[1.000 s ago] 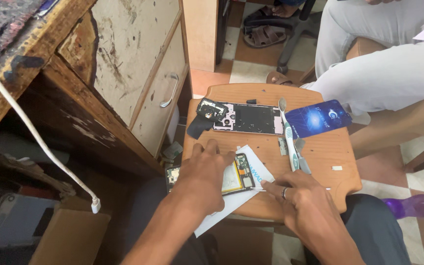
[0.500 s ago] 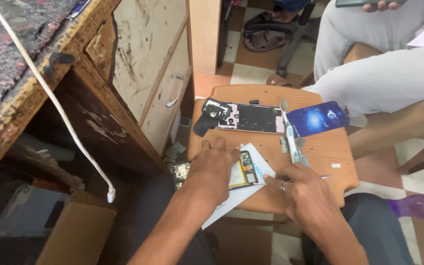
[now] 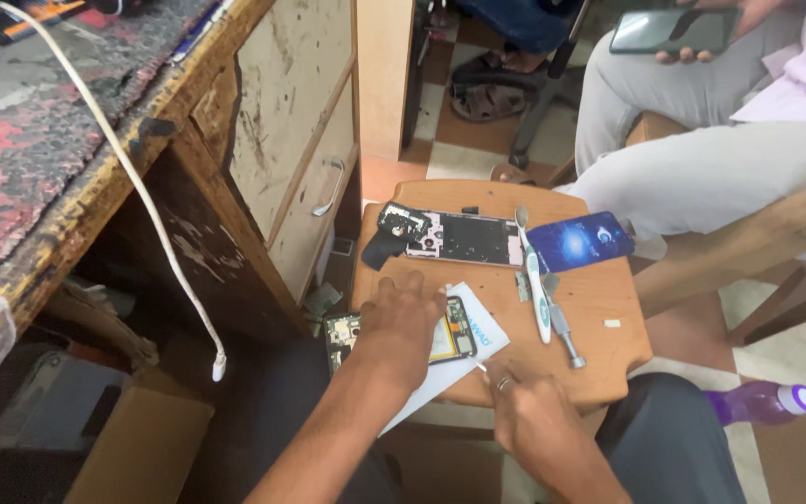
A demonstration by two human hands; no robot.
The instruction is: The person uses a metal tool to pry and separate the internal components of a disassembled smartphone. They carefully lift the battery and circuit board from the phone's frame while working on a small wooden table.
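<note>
The left hand (image 3: 401, 322) lies flat on an opened phone (image 3: 450, 331), hiding most of it, at six o'clock on the worktop (image 3: 608, 308). Whether the right hand (image 3: 524, 397) pinches anything I cannot tell. A second phone (image 3: 450, 238) lies at twelve o'clock, one toothbrush (image 3: 534, 280) at three.
</note>
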